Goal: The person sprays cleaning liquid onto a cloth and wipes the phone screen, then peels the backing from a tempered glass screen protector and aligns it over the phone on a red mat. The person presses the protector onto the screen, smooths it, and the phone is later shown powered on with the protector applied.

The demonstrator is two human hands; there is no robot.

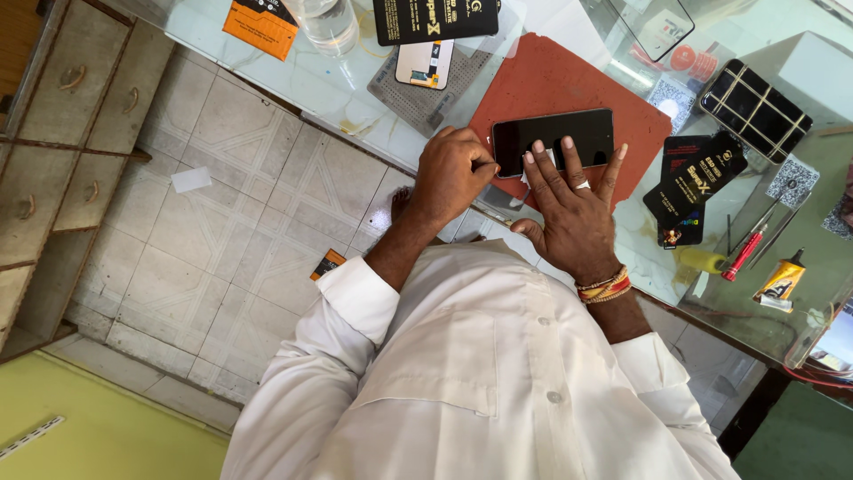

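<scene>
A black smartphone (555,135) lies screen up on a red-orange mat (551,80) on the glass tabletop. My right hand (573,209), with a ring and a beaded bracelet, rests flat, its fingertips pressing on the phone's near edge and on a small white piece (538,167) there. My left hand (453,173) is curled at the phone's left end. Its thumb and forefinger pinch something small and thin beside the phone's corner; what it is cannot be told.
Black flat packets (693,182), a red screwdriver (743,256) and a yellow glue tube (780,283) lie to the right. A grey perforated pad (426,93), a glass (329,22) and an orange packet (260,27) sit beyond. Wooden drawers (71,133) stand on the tiled floor at left.
</scene>
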